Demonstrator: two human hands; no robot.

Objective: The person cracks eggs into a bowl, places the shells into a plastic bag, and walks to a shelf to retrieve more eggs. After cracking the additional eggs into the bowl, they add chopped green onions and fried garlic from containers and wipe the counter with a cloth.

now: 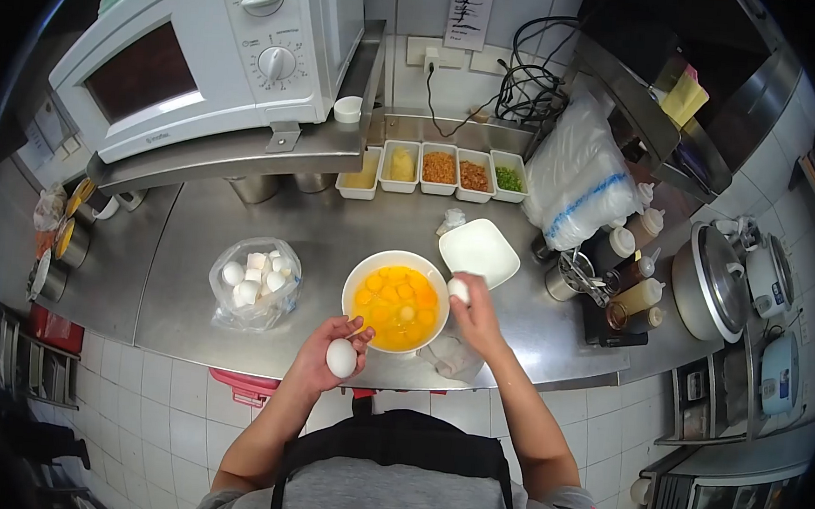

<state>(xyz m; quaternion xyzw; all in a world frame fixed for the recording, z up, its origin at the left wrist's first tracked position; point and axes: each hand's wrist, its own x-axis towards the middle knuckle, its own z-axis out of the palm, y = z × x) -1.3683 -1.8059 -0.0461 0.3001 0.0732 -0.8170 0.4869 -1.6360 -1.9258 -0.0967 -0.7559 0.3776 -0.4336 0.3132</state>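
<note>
My left hand [311, 353], palm up below the bowl's front left rim, has its fingers around a white egg [341, 359]. At the right rim, my right hand [481, 321] is closed on another white egg [459, 290]. Between the hands stands a round white bowl [349, 288] containing many yellow yolks in egg liquid [395, 308]. A clear plastic bag [227, 313] with several white eggs or shells [247, 291] lies to the left. Close by my right wrist is a crumpled clear plastic piece [455, 358].
An off-white square bowl [478, 253] sits behind my right hand. Several small tubs, among them one of chopped greens [508, 179], line the back. Sauce bottles [643, 295] and a metal container [564, 281] stand right. A microwave [214, 56] on a shelf overhangs the back left.
</note>
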